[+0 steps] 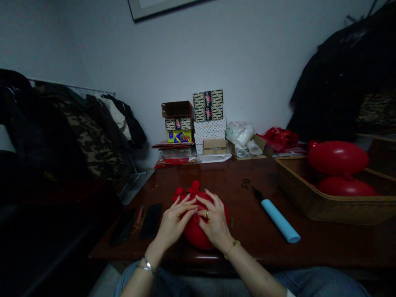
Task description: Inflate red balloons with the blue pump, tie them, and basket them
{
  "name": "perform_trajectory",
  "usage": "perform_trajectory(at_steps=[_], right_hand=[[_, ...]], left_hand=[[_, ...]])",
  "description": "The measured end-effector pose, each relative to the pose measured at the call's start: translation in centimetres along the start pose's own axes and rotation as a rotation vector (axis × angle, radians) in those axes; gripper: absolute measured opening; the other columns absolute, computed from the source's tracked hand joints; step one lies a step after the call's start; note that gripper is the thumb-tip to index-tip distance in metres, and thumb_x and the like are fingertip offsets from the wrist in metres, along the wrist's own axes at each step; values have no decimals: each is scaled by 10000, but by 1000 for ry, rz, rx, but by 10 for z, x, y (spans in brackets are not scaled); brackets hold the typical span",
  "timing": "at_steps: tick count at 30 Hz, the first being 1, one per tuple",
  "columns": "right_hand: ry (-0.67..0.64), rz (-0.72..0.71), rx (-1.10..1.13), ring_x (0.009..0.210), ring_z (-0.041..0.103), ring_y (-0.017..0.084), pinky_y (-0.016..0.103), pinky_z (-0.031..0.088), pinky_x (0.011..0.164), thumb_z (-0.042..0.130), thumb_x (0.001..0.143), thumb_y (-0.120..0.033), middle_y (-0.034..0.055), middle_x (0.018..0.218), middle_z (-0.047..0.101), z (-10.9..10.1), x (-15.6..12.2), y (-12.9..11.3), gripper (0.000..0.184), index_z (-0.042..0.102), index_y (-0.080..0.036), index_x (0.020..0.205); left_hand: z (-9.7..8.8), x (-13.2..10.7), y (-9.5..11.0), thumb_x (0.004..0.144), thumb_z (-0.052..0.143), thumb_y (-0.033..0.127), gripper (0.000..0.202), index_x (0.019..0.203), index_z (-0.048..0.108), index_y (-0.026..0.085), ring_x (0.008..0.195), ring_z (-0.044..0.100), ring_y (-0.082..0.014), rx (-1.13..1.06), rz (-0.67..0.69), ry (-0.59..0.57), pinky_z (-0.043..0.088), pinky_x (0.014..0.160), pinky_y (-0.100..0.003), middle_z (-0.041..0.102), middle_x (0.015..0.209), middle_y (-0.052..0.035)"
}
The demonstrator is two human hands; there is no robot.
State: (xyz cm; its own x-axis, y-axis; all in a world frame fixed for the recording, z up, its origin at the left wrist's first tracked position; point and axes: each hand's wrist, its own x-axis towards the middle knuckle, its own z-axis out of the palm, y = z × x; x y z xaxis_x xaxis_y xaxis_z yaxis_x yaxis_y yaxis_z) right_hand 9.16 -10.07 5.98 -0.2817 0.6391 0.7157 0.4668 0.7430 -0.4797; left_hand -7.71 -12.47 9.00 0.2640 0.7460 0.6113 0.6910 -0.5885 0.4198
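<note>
An inflated red balloon [199,239] rests at the front edge of the dark wooden table, under both of my hands. My left hand [177,216] pinches at the balloon's neck with thumb and fingertips. From the other side my right hand [215,218], a ring on one finger, closes its thumb and forefinger on the same neck. The neck's rolled red end shows between my fingertips. Just beyond my hands lie several limp red balloons [194,187]. To the right is a light-blue hand pump [280,220] with a black nozzle, apart from my hands.
A wicker basket [349,204] holding inflated red balloons [338,158] stands at the right. Scissors [245,182] lie near the pump. Two dark phones [151,221] are at the left. Stacked boxes [210,132] and plastic bags [240,133] line the back wall.
</note>
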Motion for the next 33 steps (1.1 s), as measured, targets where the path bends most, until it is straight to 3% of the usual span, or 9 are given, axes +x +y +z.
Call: perform_trajectory(at_steps=[6, 9, 14, 22, 30, 33], right_hand=[[15, -57, -99, 1332, 282, 271, 588, 199, 1068, 569, 747, -185, -16, 1281, 556, 3, -2, -1, 149, 689, -273, 758], [29, -51, -119, 1337, 272, 261, 581, 186, 1076, 553, 755, -182, -22, 1291, 548, 5, -2, 0, 150, 679, -264, 748], [32, -29, -101, 1333, 277, 255, 575, 197, 1074, 557, 759, -193, -32, 1282, 554, 5, -2, 0, 153, 687, -274, 749], [28, 17, -20, 1332, 274, 251, 572, 197, 1069, 584, 748, -217, -24, 1282, 554, 3, -1, 0, 123, 686, -277, 716], [7, 66, 38, 1333, 280, 258, 566, 236, 1049, 580, 749, -222, -21, 1280, 555, 4, -1, -1, 141, 692, -284, 690], [-42, 95, 56, 1345, 256, 257, 559, 229, 1054, 587, 745, -218, -31, 1287, 549, 2, -1, -2, 143, 703, -295, 711]], left_hand=[[10, -6, 6, 772, 658, 272, 278, 1049, 682, 260, 1117, 571, -239, -91, -113, 31, 368, 1037, -480, 683, 1078, -41], [11, -9, 5, 782, 646, 271, 188, 957, 714, 262, 1034, 623, -228, -123, -112, 65, 402, 1019, -456, 717, 970, -17], [7, -13, -4, 820, 605, 252, 174, 961, 703, 279, 1040, 619, -222, -58, -74, 55, 304, 1063, -526, 716, 977, -1], [-2, -13, -8, 866, 530, 178, 286, 1106, 633, 296, 1093, 585, -214, 131, 122, -34, 178, 1092, -565, 702, 1033, -19], [-7, -12, -12, 878, 508, 157, 250, 1053, 648, 267, 1061, 606, -215, 225, 339, -6, 105, 1109, -561, 711, 1003, -20], [-15, -6, -9, 875, 510, 162, 226, 1001, 664, 269, 1056, 610, -204, 222, 365, -79, 51, 1109, -558, 723, 948, -2]])
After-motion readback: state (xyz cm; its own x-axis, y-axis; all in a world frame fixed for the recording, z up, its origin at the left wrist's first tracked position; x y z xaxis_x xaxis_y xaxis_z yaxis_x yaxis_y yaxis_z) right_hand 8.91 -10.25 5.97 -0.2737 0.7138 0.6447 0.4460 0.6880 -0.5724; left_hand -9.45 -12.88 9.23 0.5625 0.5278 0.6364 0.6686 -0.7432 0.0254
